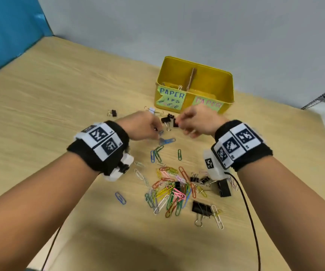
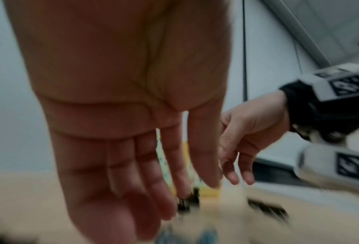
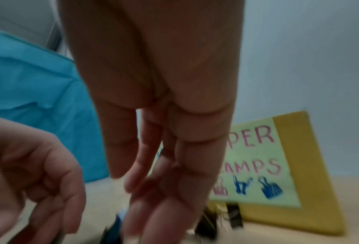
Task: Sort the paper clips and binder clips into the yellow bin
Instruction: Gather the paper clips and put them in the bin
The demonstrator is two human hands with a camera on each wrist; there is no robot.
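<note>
The yellow bin (image 1: pixel 224 90) stands at the back of the table, split by a divider and labelled for paper clips on the left and clamps (image 3: pixel 255 158) on the right. My left hand (image 1: pixel 148 128) reaches down over blue paper clips (image 1: pixel 166 141), its fingers (image 2: pixel 153 189) loose and holding nothing I can see. My right hand (image 1: pixel 193 122) hovers just in front of the bin, fingers (image 3: pixel 174 189) pointing down and apart. Its tips are right beside a small black binder clip (image 1: pixel 175 123). Two more black binder clips (image 1: pixel 166 119) lie between the hands.
A heap of coloured paper clips (image 1: pixel 169 190) and several black binder clips (image 1: pixel 224 187) lie on the wooden table (image 1: pixel 60 114) near me, under my wrists. One binder clip (image 1: pixel 113 112) sits alone at the left. A black cable (image 1: pixel 251 222) trails from my right wrist.
</note>
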